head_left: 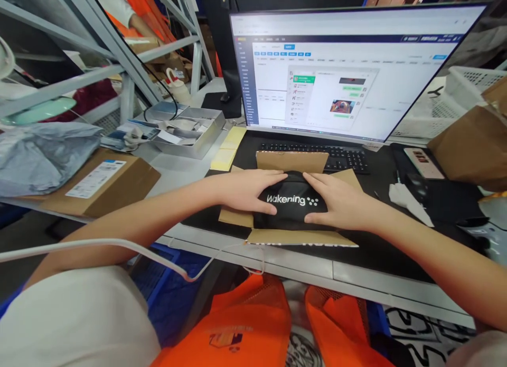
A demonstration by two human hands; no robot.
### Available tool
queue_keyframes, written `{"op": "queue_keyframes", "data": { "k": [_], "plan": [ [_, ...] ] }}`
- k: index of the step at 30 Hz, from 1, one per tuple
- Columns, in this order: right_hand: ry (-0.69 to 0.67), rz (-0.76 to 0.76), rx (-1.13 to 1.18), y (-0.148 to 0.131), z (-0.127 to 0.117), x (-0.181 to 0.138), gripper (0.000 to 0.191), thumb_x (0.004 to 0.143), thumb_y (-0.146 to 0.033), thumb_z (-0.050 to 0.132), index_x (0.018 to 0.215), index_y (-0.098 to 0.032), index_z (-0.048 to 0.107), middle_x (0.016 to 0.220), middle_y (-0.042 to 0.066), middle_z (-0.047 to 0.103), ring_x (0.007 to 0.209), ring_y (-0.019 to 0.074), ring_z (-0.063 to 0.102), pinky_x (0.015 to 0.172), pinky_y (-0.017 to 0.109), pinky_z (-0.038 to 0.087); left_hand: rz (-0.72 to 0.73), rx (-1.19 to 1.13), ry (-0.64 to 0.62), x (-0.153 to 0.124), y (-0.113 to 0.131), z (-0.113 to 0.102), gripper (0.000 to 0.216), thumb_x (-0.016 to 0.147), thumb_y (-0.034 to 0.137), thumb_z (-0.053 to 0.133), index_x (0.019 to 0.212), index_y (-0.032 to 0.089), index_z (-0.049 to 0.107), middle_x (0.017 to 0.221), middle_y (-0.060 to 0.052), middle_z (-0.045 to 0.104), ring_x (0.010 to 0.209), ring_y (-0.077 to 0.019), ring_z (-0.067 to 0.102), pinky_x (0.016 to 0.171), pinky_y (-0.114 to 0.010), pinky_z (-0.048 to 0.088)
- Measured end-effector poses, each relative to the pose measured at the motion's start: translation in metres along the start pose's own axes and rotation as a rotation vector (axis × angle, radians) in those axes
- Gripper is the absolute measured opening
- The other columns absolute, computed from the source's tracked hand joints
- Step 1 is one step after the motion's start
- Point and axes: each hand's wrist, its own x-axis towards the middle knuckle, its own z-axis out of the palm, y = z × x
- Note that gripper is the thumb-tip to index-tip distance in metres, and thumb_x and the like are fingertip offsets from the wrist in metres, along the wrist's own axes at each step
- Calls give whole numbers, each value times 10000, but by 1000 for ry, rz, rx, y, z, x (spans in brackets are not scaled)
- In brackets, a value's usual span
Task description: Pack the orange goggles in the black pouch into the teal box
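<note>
A black packet (292, 202) printed "Wakening" lies inside an open cardboard box (291, 236) at the front of the black desk mat. My left hand (246, 190) lies flat on the packet's left end, fingers spread over it. My right hand (340, 200) rests on the right end, fingertips touching the black material. The box flaps stand open around the packet, one flap (291, 160) upright behind it. Both hands press on the packet; neither is closed around it.
A keyboard (336, 157) and a large lit monitor (348, 71) stand right behind the box. A labelled cardboard box (103, 185) and grey bag (41, 156) sit at left, a metal tray (190, 132) behind. Brown paper bag (471, 148) at right. Orange bags (253, 325) lie below the desk edge.
</note>
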Motion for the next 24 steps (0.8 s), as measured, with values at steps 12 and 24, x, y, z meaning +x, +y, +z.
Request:
{"op": "queue_keyframes", "data": {
  "k": [12, 24],
  "plan": [
    [-249, 38, 36, 2, -10, 30, 1159, 736, -825, 716, 1645, -158, 450, 1574, 231, 577, 1447, 476, 528, 1181, 644, 403, 59, -63, -131, 42, -5, 6, 985, 858, 730, 667, 1645, 204, 393, 1517, -172, 647, 1261, -389, 701, 1018, -450, 535],
    [-105, -27, -31, -8, 1, 4, 1220, 802, -828, 666, 1708, -118, 263, 1676, 292, 423, 1546, 486, 414, 1243, 748, 276, 107, -11, -22, 25, 18, 17, 1106, 896, 641, 680, 1705, 71, 185, 1764, -245, 260, 1617, -357, 347, 1302, -442, 328]
  ]
}}
